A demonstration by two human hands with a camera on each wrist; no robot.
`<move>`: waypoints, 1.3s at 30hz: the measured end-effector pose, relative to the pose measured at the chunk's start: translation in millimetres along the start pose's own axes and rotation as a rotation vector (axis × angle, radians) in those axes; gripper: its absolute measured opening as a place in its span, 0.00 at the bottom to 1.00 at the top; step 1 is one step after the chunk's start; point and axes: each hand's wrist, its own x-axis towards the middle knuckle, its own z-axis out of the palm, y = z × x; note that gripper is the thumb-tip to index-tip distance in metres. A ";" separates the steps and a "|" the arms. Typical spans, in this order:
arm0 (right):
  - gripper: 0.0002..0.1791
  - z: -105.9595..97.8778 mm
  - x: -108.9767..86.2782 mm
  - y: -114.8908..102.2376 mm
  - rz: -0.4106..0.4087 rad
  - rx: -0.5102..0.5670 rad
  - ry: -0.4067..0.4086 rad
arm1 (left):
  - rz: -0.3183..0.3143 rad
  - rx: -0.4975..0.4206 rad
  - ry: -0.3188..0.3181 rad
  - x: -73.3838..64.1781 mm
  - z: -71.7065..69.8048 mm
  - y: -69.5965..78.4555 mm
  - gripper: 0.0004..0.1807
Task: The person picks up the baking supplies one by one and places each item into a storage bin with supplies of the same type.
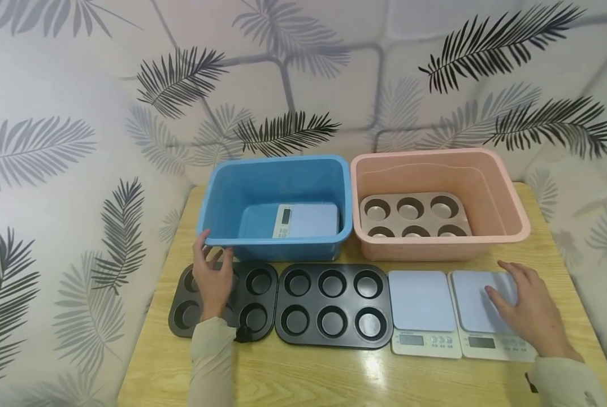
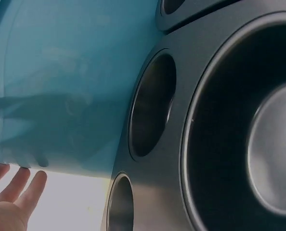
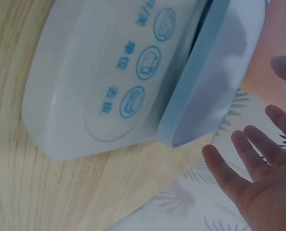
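My left hand (image 1: 213, 282) is over the left dark six-cup muffin tin (image 1: 256, 299), its fingers spread at the front left corner of the blue bin (image 1: 283, 242). Whether the fingertips touch the bin I cannot tell. A second dark muffin tin (image 1: 332, 301) lies to the right. Beside that tin sit two white kitchen scales, the left scale (image 1: 422, 302) and the right scale (image 1: 476, 299). Above the right scale hovers my right hand (image 1: 529, 308), fingers apart and holding nothing. In the right wrist view, the scale's buttons (image 3: 148, 62) show near the hand.
Inside the blue bin lies another white kitchen scale (image 1: 313, 220). A pink bin (image 1: 441, 240) stands right of it, with a light brown muffin tin (image 1: 394, 210) inside. Both bins stand at the back of the wooden table (image 1: 334, 376), against a leaf-patterned backdrop (image 1: 308, 79).
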 end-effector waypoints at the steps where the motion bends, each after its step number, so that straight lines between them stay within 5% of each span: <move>1: 0.35 -0.4 1.0 0.3 0.006 -0.021 -0.018 | 0.000 -0.009 0.002 -0.4 0.9 3.3 0.33; 8: 0.36 -2.6 6.0 1.3 0.013 -0.172 -0.165 | 0.017 -0.029 0.016 -5.5 4.5 25.2 0.32; 17: 0.41 -6.5 16.7 7.9 -0.024 -0.163 -0.205 | 0.031 -0.043 0.025 -4.6 5.0 24.8 0.31; 26: 0.51 -23.3 39.8 9.8 0.012 -0.172 -0.448 | -0.011 -0.065 0.002 -5.0 6.1 27.6 0.33; 39: 0.40 -39.5 50.7 10.4 -0.034 -0.073 -0.482 | -0.023 -0.064 -0.004 -6.8 5.9 23.9 0.33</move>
